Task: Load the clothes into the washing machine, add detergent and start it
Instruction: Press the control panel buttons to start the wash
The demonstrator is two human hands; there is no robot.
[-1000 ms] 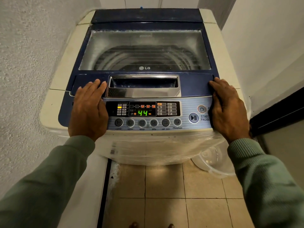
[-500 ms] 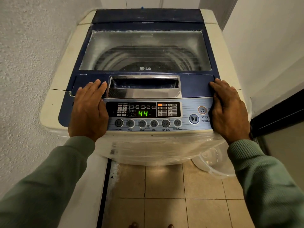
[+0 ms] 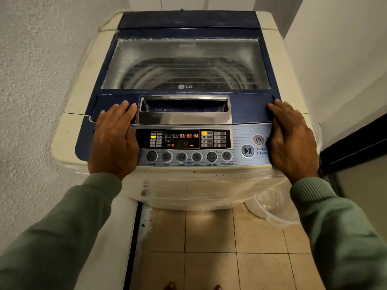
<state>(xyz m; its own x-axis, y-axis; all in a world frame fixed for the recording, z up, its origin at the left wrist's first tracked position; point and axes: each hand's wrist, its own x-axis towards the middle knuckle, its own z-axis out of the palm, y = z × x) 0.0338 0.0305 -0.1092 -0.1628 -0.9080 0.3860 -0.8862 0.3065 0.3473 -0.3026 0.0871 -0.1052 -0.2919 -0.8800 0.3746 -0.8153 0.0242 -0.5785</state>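
A tiled floor (image 3: 209, 231) runs between pale walls, and the washing machine (image 3: 83, 97) stands on it with its glass lid (image 3: 186, 63) down. The left hand (image 3: 114, 141) and right hand (image 3: 293, 139) lie flat and open, gripping nothing, at the control panel's (image 3: 236, 132) left and right ends.

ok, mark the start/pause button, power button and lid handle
start/pause button (image 3: 247, 151): head view, centre of its round face.
power button (image 3: 258, 139): head view, on its icon.
lid handle (image 3: 184, 116): head view, silver front lip.
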